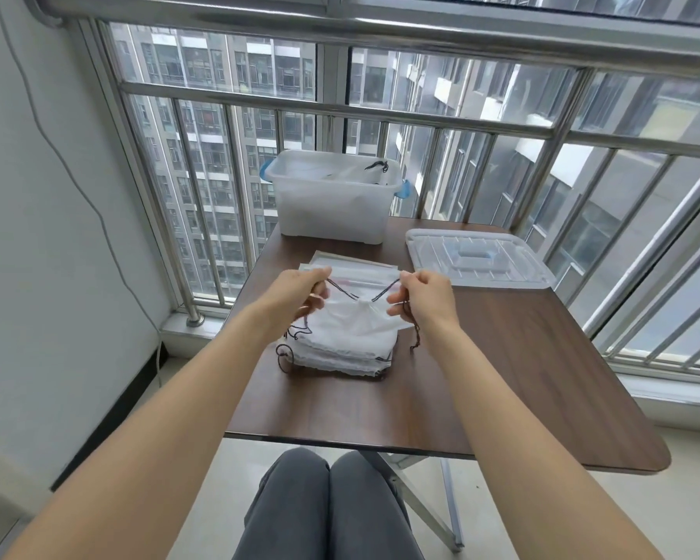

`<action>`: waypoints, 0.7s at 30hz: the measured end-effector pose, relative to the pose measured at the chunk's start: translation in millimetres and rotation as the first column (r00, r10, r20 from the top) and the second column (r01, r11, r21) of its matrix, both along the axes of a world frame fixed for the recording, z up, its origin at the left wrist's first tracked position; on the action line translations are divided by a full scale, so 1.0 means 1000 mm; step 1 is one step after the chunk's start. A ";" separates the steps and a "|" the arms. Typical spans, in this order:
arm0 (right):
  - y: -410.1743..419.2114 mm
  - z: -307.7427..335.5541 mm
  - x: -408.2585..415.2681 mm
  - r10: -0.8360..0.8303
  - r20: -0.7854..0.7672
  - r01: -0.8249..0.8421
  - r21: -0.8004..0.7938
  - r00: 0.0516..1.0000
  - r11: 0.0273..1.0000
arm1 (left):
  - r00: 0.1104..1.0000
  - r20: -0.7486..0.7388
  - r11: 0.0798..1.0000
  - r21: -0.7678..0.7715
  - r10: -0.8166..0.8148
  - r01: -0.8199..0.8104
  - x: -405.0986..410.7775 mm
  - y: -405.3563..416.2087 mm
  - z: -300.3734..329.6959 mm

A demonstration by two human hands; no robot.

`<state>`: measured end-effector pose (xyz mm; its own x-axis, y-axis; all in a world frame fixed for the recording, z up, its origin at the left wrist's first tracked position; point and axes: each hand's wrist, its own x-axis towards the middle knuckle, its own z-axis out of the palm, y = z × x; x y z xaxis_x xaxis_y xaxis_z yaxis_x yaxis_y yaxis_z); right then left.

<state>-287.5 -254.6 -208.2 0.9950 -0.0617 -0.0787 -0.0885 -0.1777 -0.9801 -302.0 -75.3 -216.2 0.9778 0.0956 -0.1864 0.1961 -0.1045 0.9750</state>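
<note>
Over stacked pouches (340,349), sheer gathered pouch (356,317), dark cords (384,293)

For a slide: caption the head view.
Left hand and right hand pull drawstrings of a white pouch above the stack.

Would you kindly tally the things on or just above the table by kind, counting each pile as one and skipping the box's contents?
storage box: 1
lid: 1
pile of drawstring bags: 1
held drawstring bag: 1
pile of flat packets: 1
Total: 5
</note>
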 end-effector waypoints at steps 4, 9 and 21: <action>0.005 0.005 -0.009 0.128 -0.059 -0.112 0.225 0.990 0.968 | 0.990 0.023 0.944 -0.301 -0.137 0.137 -0.001 -0.012 0.004; 0.003 0.009 -0.013 0.279 -0.069 -0.214 0.479 0.958 0.851 | 0.981 0.111 0.935 -0.301 -0.162 0.188 -0.003 -0.029 0.001; 0.001 0.001 -0.013 0.361 0.171 -0.290 -0.337 0.917 0.896 | 0.986 0.157 0.990 -0.120 -0.054 0.074 -0.004 -0.042 0.006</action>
<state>-300.6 -253.8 -207.0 0.9517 0.2834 0.1180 0.2397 -0.4458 -0.8625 -306.3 -117.3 -209.9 0.9990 0.0172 -0.0403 0.0401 0.0126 0.9991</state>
